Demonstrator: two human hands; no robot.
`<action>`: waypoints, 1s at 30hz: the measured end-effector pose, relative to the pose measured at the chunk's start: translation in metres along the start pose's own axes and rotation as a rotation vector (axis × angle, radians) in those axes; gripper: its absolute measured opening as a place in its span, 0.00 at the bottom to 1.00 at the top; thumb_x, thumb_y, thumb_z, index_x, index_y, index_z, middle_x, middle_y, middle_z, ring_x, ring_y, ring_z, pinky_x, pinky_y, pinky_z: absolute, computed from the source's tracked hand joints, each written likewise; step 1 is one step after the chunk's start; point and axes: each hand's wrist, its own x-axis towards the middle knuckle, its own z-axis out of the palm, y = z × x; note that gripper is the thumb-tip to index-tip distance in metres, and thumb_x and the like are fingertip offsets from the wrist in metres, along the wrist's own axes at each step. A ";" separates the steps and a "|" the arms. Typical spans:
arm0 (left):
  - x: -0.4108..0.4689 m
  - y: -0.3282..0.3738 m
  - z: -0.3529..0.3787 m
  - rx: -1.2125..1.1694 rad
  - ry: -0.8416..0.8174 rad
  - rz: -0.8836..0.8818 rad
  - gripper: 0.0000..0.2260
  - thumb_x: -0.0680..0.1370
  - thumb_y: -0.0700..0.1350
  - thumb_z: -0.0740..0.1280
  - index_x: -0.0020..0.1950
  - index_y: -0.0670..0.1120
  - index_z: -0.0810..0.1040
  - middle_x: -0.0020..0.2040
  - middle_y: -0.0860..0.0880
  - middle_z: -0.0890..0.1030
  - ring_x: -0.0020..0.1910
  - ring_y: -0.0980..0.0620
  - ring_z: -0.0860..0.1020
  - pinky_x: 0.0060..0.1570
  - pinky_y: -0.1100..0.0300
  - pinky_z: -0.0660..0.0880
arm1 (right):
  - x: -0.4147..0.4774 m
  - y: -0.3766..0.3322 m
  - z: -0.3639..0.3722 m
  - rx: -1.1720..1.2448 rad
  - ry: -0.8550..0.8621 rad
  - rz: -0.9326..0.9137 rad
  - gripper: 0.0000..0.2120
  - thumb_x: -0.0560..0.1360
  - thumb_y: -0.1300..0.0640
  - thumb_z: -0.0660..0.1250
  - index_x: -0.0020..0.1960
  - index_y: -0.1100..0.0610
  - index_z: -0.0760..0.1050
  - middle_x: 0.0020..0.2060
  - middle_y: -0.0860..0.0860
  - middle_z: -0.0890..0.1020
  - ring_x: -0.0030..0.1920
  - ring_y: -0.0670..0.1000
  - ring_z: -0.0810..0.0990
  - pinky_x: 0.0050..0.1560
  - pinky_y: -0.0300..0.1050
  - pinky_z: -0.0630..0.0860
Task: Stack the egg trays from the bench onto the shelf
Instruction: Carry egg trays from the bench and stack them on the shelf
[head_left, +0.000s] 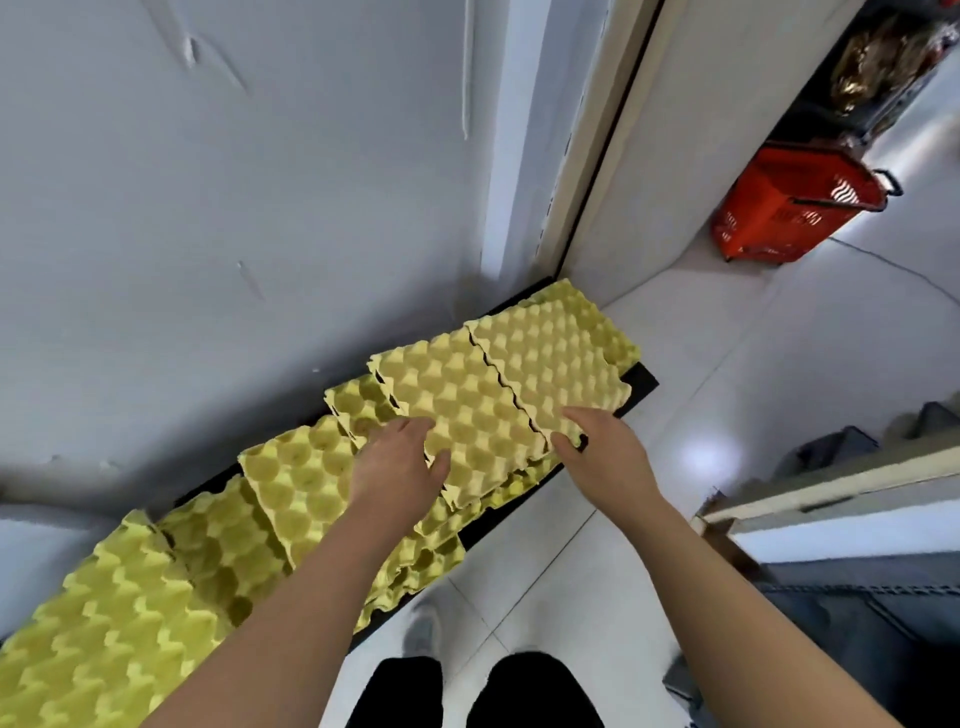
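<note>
Yellow moulded-pulp egg trays lie in an overlapping row along a black bench set against a grey wall — dimpled cups, scalloped edges, several stacked unevenly. The left hand grips the near-left edge of the middle tray, thumb on top, fingers curled under. The right hand pinches the near corner of the right-hand tray, which lies edge to edge with the middle one. Tray edges overhang the bench front. To the right is white tiled floor — a red basket stands well apart.
</note>
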 end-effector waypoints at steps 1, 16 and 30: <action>0.012 0.005 0.008 -0.011 -0.020 -0.014 0.20 0.80 0.54 0.61 0.71 0.50 0.69 0.66 0.49 0.72 0.64 0.48 0.72 0.60 0.52 0.72 | 0.012 0.011 0.003 0.015 -0.014 0.021 0.21 0.78 0.49 0.63 0.69 0.55 0.71 0.67 0.52 0.74 0.67 0.51 0.70 0.64 0.43 0.65; 0.186 0.092 0.162 -0.236 -0.124 -0.381 0.22 0.78 0.52 0.66 0.70 0.46 0.69 0.62 0.47 0.77 0.58 0.46 0.77 0.55 0.51 0.76 | 0.227 0.196 0.049 0.057 -0.228 0.069 0.23 0.78 0.48 0.62 0.72 0.54 0.66 0.68 0.55 0.70 0.69 0.54 0.67 0.65 0.49 0.68; 0.220 0.105 0.211 -0.004 0.132 -0.477 0.09 0.78 0.54 0.65 0.54 0.53 0.80 0.57 0.50 0.75 0.48 0.45 0.78 0.39 0.57 0.67 | 0.312 0.285 0.107 0.019 -0.403 0.183 0.33 0.70 0.36 0.68 0.72 0.42 0.63 0.67 0.61 0.65 0.67 0.61 0.67 0.67 0.57 0.68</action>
